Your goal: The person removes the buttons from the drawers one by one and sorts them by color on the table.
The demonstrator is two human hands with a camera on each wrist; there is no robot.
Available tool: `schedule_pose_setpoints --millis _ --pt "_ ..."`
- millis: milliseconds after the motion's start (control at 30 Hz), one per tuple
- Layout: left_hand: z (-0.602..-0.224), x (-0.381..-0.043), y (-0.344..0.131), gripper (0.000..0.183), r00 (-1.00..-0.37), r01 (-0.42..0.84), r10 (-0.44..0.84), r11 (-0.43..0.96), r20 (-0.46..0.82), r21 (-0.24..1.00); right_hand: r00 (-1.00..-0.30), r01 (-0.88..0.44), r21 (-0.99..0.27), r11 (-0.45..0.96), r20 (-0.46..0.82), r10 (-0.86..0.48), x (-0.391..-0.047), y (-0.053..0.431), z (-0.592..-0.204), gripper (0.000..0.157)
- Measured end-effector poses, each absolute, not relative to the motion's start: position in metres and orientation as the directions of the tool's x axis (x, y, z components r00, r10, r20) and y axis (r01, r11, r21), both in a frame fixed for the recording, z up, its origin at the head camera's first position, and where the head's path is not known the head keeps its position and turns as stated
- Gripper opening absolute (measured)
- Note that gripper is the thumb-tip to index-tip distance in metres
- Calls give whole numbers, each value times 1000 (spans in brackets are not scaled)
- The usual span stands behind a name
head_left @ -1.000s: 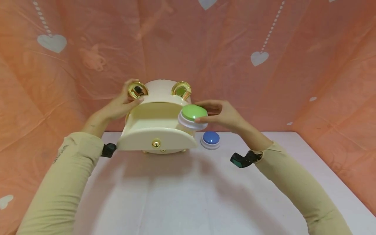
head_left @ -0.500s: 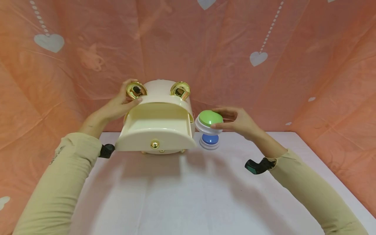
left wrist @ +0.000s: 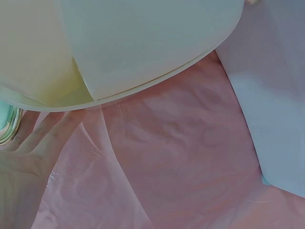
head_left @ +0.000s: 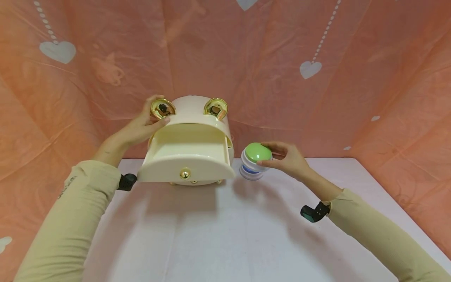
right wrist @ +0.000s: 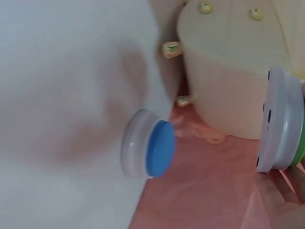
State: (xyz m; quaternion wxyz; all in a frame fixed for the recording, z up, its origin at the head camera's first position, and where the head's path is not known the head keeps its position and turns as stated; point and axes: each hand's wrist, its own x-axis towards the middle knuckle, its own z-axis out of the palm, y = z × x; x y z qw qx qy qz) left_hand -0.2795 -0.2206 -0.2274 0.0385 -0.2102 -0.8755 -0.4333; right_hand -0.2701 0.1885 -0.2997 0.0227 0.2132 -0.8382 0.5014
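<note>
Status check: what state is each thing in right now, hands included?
Cream box: upright on the table.
Drawer: pulled open.
Green button: raised off the table, green side up.
Blue button: on the table, blue side up.
Left hand: holds the box by one gold ornament.
Right hand: grips the green button.

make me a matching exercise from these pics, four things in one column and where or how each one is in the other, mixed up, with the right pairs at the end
Column one
1. green-topped button
2. drawer
3. blue-topped button
4. left grip

Column two
A. standing on the white table
B. holding the cream box at a gold disc
C. raised in the right grip
D. pulled open, gold knob on its front

Right pairs: 1-C, 2-D, 3-A, 4-B
</note>
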Motion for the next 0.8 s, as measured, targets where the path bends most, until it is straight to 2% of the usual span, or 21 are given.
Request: schedule_pose_setpoints --millis 800 --pt "-227 -278 -222 68 -912 393 333 550 238 737 -938 -340 -767 544 230 -261 -259 195 -357 59"
